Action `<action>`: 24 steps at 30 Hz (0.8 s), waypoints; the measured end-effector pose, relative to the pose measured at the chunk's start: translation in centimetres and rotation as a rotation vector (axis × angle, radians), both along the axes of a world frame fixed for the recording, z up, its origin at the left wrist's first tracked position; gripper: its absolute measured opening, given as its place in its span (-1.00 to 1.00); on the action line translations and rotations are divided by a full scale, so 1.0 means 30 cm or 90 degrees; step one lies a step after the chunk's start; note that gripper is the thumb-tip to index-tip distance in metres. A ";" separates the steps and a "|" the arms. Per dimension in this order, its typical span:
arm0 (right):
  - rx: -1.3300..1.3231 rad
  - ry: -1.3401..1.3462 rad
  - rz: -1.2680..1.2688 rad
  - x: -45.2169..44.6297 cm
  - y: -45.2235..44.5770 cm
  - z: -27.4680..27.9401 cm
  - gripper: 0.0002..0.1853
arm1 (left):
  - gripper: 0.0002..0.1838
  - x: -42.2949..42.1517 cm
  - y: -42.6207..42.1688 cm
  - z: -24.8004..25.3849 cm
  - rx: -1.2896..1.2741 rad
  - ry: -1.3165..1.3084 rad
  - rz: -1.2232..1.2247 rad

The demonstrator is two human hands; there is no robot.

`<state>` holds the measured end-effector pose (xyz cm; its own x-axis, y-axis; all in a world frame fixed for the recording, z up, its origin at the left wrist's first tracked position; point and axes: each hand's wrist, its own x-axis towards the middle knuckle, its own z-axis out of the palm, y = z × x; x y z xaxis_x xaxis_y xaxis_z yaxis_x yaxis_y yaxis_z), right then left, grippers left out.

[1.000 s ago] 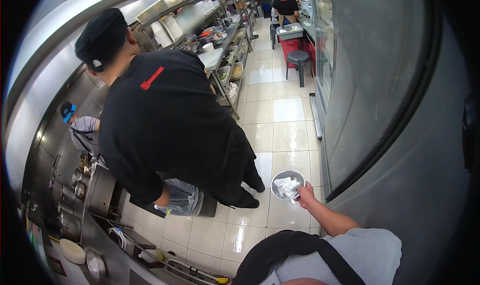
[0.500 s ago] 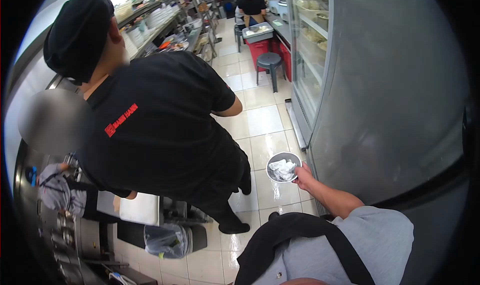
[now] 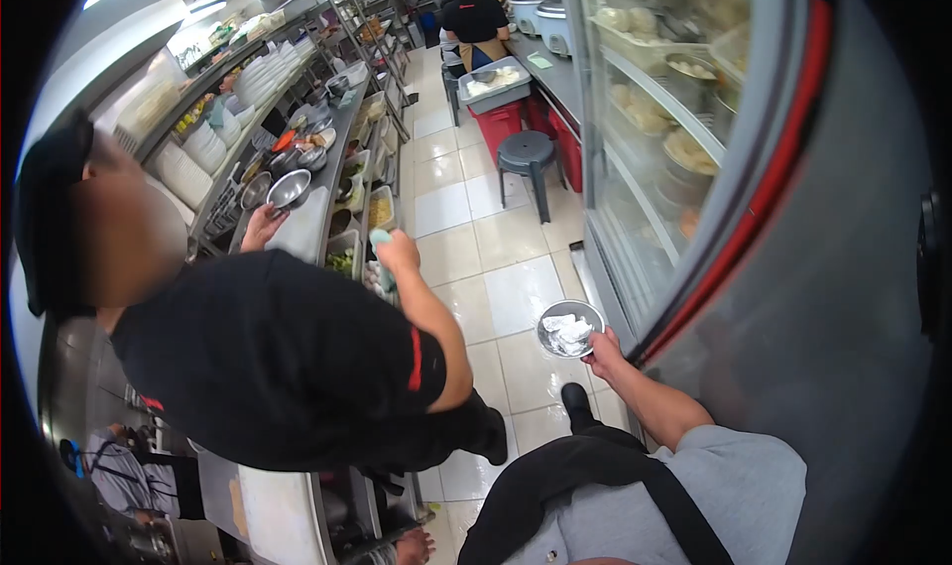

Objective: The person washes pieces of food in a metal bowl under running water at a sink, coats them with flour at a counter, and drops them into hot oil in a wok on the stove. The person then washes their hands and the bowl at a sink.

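Round silver metal bowl (image 3: 585, 311) with white, powdery-looking pieces (image 3: 568, 333) inside is held out above a pale, glossy tiled floor (image 3: 521, 297), to the right of centre. The wearer's right hand (image 3: 604, 354) grips its near right edge, fingers closed around the rim, the bare forearm reaching forward from a grey sleeve. What the pieces are is too small to tell.

At the bottom edge, another bare hand (image 3: 415, 545), probably the wearer's left, has its fingers loosely parted and seems to hold nothing. A black boot (image 3: 577, 406) shows on the tiles just below the bowl.

Close on the right stands a tall glass-fronted refrigerator (image 3: 635, 252) stocked with trays and bowls of pale food. On the left, a co-worker in a black shirt (image 3: 288, 367) has one hand (image 3: 263, 226) at another shiny metal bowl (image 3: 283, 193) beside a long steel tabletop (image 3: 342, 148); the other hand (image 3: 399, 252) holds something pale green (image 3: 381, 246). Ahead is a dark grey round stool (image 3: 527, 158).

As for progress, the held bowl appears already filled and lifted; it is not yet set down, and its contents remain inside.
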<state>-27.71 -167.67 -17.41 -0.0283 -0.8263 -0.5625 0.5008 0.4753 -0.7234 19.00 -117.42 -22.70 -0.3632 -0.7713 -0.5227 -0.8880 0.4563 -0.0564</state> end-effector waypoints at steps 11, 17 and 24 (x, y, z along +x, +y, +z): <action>-0.044 0.021 0.059 0.327 -1.149 0.189 -0.61 | -0.59 -0.079 -2.146 0.809 -0.354 -0.179 0.331; -0.098 -0.051 0.126 0.459 -1.671 0.229 -0.54 | -0.64 0.065 -2.493 0.939 -0.486 -1.132 -0.403; -0.052 -0.058 0.162 0.448 -2.125 0.303 -0.51 | -0.66 -0.071 -2.577 1.329 -0.335 -0.861 -0.271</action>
<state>-14.28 -231.43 -8.34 0.2338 -0.8432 -0.4840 0.4369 0.5359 -0.7225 16.87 -194.73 17.17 -0.0864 -0.9357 -0.3422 0.1542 0.3267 -0.9324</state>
